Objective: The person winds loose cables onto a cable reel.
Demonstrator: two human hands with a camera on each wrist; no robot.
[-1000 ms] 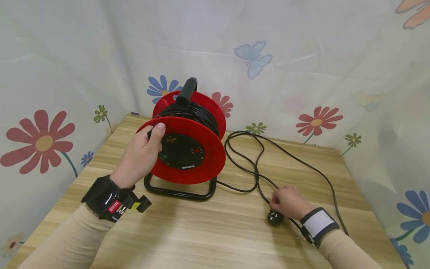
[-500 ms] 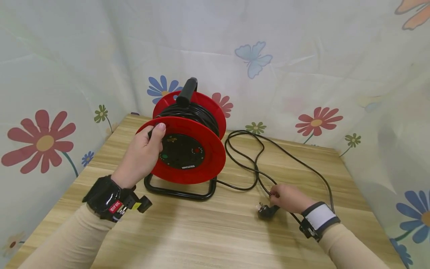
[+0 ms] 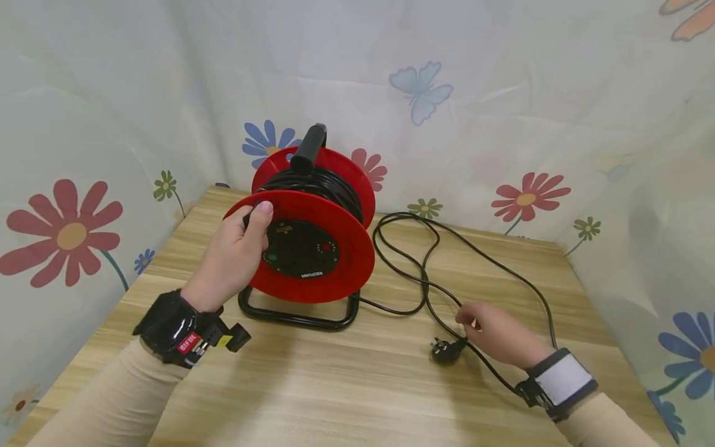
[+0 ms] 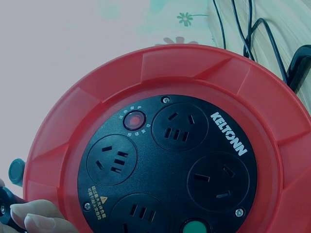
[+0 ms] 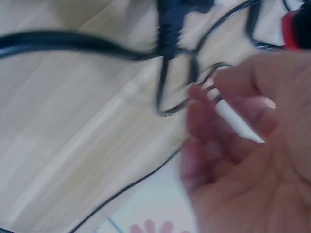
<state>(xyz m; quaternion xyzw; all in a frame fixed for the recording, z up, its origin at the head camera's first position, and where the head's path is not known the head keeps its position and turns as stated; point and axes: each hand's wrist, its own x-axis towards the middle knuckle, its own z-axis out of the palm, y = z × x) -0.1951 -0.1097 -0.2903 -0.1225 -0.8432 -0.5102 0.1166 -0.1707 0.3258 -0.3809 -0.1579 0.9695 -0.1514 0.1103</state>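
A red cable reel (image 3: pixel 354 264) wound with black cable stands on the wooden table, its black socket panel (image 4: pixel 160 160) facing me. My left hand (image 3: pixel 231 257) grips the small black crank knob (image 4: pixel 8 206) on its front disc. The right hand (image 3: pixel 499 332) hovers over the table, fingers loosely bent, with a gap between thumb and fingertips and nothing visibly held. Just left of it lies the black plug (image 3: pixel 447 351), prongs pointing left. Loose cable (image 3: pixel 399 313) runs from the reel in crossing loops and passes under the right hand.
The reel rests on a black tubular frame (image 3: pixel 301 321) and has a black carrying handle (image 3: pixel 309 149) on top. A white curtain (image 3: pixel 503 124) printed with flowers and butterflies encloses the table (image 3: pixel 335 397) at the back and sides.
The right hand pulled the plug a little leftward, then let go of the cable and drew off to the right. The left hand and the reel have stayed in place.
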